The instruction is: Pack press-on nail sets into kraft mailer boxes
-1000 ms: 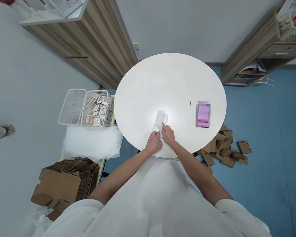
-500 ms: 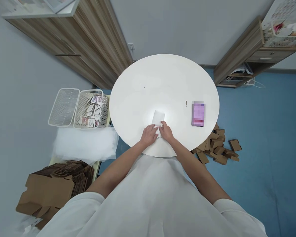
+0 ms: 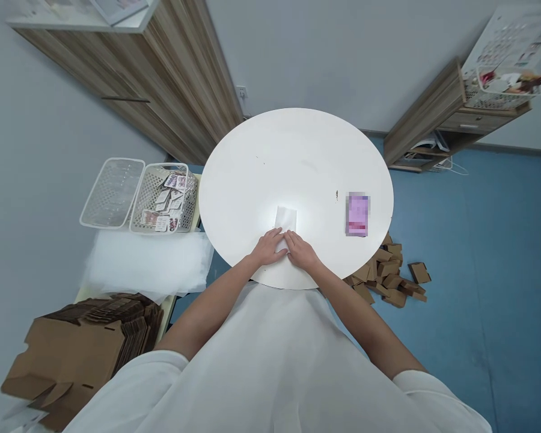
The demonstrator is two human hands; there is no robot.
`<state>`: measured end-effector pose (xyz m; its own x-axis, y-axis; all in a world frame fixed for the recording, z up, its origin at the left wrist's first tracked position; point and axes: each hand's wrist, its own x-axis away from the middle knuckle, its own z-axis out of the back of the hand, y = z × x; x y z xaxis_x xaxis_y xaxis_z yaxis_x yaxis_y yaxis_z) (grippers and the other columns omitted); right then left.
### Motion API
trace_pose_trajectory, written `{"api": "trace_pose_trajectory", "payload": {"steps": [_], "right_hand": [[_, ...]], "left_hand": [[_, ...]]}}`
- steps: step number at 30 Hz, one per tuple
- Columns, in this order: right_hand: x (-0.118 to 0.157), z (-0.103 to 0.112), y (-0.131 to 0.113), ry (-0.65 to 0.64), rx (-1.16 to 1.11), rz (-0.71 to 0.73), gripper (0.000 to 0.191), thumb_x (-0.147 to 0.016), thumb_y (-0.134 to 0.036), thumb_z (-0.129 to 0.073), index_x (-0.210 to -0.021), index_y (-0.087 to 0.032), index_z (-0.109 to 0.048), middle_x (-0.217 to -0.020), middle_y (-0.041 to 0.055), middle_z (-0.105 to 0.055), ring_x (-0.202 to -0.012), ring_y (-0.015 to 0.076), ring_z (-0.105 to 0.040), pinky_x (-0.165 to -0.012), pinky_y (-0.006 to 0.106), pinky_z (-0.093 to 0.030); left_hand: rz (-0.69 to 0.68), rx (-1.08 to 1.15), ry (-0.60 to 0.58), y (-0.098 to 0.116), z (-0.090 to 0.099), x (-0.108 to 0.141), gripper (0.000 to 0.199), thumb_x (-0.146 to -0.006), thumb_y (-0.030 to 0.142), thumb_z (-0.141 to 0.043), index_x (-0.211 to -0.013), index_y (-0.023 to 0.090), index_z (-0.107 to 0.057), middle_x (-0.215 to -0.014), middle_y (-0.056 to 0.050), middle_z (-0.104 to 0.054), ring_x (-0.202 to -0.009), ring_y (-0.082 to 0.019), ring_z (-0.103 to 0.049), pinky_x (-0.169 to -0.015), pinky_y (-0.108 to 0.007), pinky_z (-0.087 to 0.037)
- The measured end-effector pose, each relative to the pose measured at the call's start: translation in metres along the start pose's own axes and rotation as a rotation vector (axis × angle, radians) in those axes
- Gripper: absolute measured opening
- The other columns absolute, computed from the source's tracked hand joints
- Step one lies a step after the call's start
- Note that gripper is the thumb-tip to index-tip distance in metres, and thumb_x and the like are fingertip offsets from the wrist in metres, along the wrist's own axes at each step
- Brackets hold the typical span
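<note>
A small flat white wrapped packet or folded sheet (image 3: 286, 218) lies near the front edge of the round white table (image 3: 297, 150). Its near end is partly hidden under my hands. My left hand (image 3: 268, 247) rests on the left side of it, fingers stretched out and thumb apart. From the right, my right hand (image 3: 301, 249) lies flat on it with fingers extended, the fingertips close to those of the left. Neither hand is closed round anything. To the right on the table sits a pixelated pink-purple stack or pack (image 3: 357, 215).
At left stand a white basket (image 3: 137, 204) of small printed cards, translucent white sheets (image 3: 146, 261) and stacked flat cardboard boxes (image 3: 72, 355). Folded brown boxes (image 3: 392, 279) lie on the blue floor at right. Wooden cabinets (image 3: 171, 66) flank the table.
My right hand has gone from bent fingers at the packet's edge to lying flatter on it. My left hand stays on its left side. The whole view has shifted slightly.
</note>
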<state>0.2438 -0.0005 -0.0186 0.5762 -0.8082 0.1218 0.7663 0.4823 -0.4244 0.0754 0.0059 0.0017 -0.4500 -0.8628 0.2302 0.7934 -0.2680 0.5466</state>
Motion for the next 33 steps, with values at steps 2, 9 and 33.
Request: {"api": "trace_pose_trajectory", "payload": {"steps": [2, 9, 33], "right_hand": [[0.002, 0.006, 0.002, -0.051, 0.018, 0.043, 0.058, -0.074, -0.017, -0.045, -0.13, -0.008, -0.029, -0.134, 0.0169, -0.037, -0.126, 0.0254, -0.031, -0.09, 0.037, -0.043], [0.022, 0.018, -0.002, -0.168, -0.057, 0.056, 0.044, -0.075, -0.03, -0.044, -0.117, -0.015, -0.043, -0.118, 0.0132, -0.051, -0.106, 0.0235, -0.049, -0.081, 0.035, -0.043], [0.009, 0.0, -0.013, 0.259, -0.156, -0.365, 0.037, -0.083, -0.035, -0.041, -0.118, -0.021, -0.045, -0.129, 0.0127, -0.032, -0.114, 0.0288, -0.034, -0.087, 0.043, -0.038]], "left_hand": [[-0.04, 0.012, -0.024, -0.002, 0.0, 0.007, 0.069, -0.072, 0.051, -0.052, -0.13, 0.023, -0.03, -0.139, -0.008, -0.031, -0.127, -0.027, -0.027, -0.099, -0.043, -0.028], [-0.077, 0.073, -0.054, 0.003, -0.007, 0.022, 0.044, -0.071, 0.024, -0.051, -0.115, 0.022, -0.046, -0.119, -0.006, -0.053, -0.108, -0.023, -0.047, -0.091, -0.037, -0.036], [0.253, 0.21, 0.191, 0.004, -0.016, -0.015, 0.038, -0.08, 0.021, -0.043, -0.118, 0.02, -0.048, -0.119, -0.008, -0.043, -0.1, -0.019, -0.052, -0.081, -0.033, -0.046]]}}
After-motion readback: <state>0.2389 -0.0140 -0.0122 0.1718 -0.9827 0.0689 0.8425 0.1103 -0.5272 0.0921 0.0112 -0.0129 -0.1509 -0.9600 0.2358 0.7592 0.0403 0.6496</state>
